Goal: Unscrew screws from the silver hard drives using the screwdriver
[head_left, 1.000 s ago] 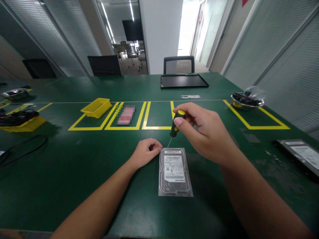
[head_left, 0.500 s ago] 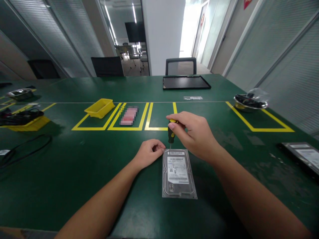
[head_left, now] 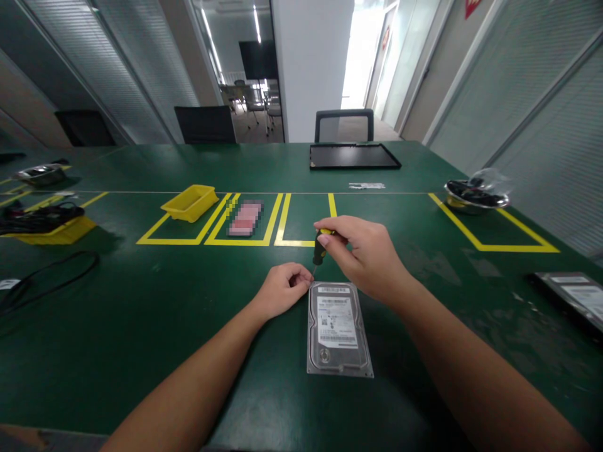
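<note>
A silver hard drive with a white label lies flat on the green table before me. In my right hand is a black and yellow screwdriver, gripped from above and slightly tilted. Its thin shaft slants down to the drive's far left corner, close to the fingertips of my left hand. Those fingers are curled, with thumb and forefinger pinched together at that corner; whatever lies between them is too small to make out.
Yellow tape frames mark the table, near a yellow tray and a pixelated pink object. A metal bowl of cables and another drive are to the right. A black panel lies behind; a cable lies left.
The screwdriver's tip has moved left, from the drive's label end to the far left corner by my left fingertips. Its handle now leans. My left hand stays in place.
</note>
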Tool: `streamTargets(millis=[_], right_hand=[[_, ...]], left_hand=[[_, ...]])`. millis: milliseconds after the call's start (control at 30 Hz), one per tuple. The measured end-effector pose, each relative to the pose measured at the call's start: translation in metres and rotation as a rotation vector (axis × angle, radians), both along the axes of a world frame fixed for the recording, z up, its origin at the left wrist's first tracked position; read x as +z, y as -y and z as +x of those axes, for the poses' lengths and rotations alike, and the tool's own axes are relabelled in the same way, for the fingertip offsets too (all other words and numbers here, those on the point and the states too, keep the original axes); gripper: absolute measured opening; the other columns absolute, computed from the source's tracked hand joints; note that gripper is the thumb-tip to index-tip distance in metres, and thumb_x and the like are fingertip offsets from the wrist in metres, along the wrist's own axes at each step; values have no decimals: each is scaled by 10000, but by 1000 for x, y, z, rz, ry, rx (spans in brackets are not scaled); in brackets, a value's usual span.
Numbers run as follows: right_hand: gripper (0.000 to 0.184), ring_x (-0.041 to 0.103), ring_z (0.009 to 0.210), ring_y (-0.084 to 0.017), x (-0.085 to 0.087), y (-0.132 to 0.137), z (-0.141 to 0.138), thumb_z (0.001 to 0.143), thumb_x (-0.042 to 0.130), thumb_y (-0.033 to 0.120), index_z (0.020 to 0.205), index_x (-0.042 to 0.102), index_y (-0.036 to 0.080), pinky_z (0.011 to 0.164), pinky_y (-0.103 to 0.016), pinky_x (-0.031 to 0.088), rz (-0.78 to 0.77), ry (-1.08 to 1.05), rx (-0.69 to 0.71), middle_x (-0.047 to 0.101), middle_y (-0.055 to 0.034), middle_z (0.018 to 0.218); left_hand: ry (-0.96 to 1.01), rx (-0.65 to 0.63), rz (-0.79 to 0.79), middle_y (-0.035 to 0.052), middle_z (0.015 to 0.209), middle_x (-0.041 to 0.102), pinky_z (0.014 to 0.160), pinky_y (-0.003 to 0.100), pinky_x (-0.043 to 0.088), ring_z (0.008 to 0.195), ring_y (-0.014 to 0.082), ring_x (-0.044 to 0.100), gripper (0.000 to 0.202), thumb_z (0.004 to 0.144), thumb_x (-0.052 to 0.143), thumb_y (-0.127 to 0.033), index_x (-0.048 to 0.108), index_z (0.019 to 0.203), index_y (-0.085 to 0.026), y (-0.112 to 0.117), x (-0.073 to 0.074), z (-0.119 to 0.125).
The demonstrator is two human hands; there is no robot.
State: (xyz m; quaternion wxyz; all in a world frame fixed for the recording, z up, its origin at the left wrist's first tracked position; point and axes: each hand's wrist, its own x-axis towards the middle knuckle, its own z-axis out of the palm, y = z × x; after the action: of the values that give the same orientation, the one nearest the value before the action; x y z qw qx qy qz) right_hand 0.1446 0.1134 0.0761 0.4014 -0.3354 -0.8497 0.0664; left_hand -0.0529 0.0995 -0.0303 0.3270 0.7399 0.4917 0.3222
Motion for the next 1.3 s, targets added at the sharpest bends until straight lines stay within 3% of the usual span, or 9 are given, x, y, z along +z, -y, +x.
streamTargets(millis=[1300], right_hand=[[251, 674, 977, -199, -6, -4, -1, 948, 499, 236, 1096, 682, 149, 867, -329, 501, -12, 54, 7, 737, -85, 1056]], left_hand=[[5, -6, -7, 9, 775, 670, 628, 233, 415, 692, 134, 575, 117, 782, 559, -149, 672, 808, -153, 0, -2, 1]])
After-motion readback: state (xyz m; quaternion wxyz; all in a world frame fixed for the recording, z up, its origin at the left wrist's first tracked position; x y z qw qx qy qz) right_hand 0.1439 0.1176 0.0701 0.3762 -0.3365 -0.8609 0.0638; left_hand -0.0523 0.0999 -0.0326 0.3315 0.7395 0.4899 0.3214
